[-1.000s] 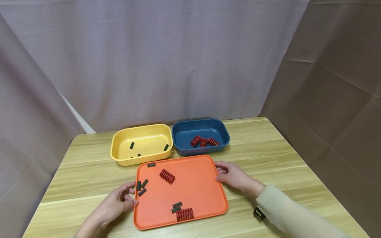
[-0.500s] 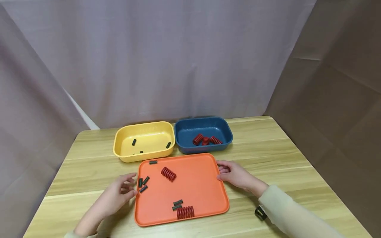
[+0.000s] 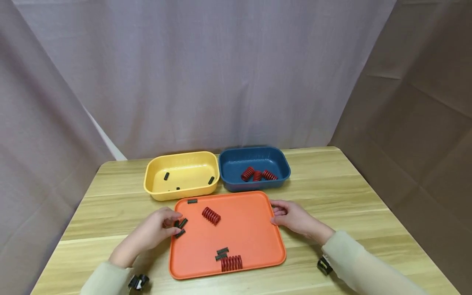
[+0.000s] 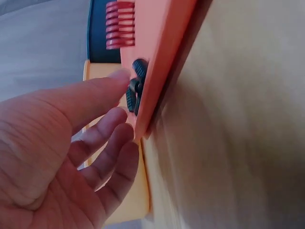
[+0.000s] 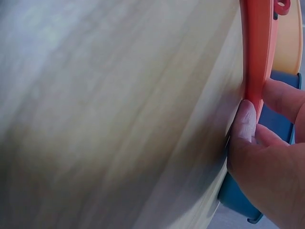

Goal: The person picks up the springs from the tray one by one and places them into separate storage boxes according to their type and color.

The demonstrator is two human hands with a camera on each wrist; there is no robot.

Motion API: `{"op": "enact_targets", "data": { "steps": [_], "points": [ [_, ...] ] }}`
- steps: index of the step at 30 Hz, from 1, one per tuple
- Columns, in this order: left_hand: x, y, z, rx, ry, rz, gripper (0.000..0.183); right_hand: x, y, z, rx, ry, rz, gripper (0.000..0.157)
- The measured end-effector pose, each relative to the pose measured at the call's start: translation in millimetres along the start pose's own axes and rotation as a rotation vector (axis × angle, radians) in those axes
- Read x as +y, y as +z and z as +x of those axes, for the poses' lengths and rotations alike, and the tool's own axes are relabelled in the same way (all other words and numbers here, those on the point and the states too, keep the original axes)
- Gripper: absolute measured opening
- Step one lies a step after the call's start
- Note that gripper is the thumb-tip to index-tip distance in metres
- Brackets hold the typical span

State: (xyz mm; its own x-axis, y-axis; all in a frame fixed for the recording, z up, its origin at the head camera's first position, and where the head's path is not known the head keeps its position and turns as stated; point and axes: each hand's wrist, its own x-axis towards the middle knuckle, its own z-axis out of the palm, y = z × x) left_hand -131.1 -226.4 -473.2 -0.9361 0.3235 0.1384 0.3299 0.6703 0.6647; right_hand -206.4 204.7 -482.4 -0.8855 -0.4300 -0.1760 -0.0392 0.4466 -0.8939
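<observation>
An orange tray (image 3: 250, 233) lies on the table, bearing large red springs and small dark green ones. My left hand (image 3: 153, 230) reaches over its left edge, thumb and fingertips parted around a cluster of small green springs (image 3: 183, 223). In the left wrist view, the thumb of the left hand (image 4: 62, 138) is beside these green springs (image 4: 131, 99); contact is unclear. On the right edge, my right hand (image 3: 293, 218) holds the tray between thumb and fingers. One red spring (image 3: 211, 216) lies near the tray's upper left, another red spring (image 3: 231, 263) at its front edge beside small green springs (image 3: 222, 250).
Behind the tray stand a yellow bin (image 3: 188, 191) with several small dark springs and a blue bin (image 3: 254, 187) with red springs. Another green spring (image 3: 192, 201) sits at the tray's far left corner. Black straps are at both wrists. Grey curtains enclose the back and sides.
My left hand has left the tray's left rim and moved over the edge to the small green springs. My right hand keeps its place. The whole view has shifted slightly.
</observation>
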Motion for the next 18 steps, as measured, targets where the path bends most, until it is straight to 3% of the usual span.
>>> {"op": "enact_targets", "data": {
  "steps": [6,10,18],
  "points": [
    [-7.1,-5.5,4.6,-0.026,-0.032,0.056,0.030,-1.2,0.8,-1.4,-0.006,0.009,0.023,0.064],
    [-6.4,-6.0,3.5,-0.048,-0.057,0.040,0.028,-2.1,0.7,-1.5,-0.008,0.014,0.027,0.064],
    [-7.0,-4.1,4.8,-0.043,-0.024,0.057,0.024,0.2,1.5,0.5,0.009,0.047,0.019,0.063]
  ]
}}
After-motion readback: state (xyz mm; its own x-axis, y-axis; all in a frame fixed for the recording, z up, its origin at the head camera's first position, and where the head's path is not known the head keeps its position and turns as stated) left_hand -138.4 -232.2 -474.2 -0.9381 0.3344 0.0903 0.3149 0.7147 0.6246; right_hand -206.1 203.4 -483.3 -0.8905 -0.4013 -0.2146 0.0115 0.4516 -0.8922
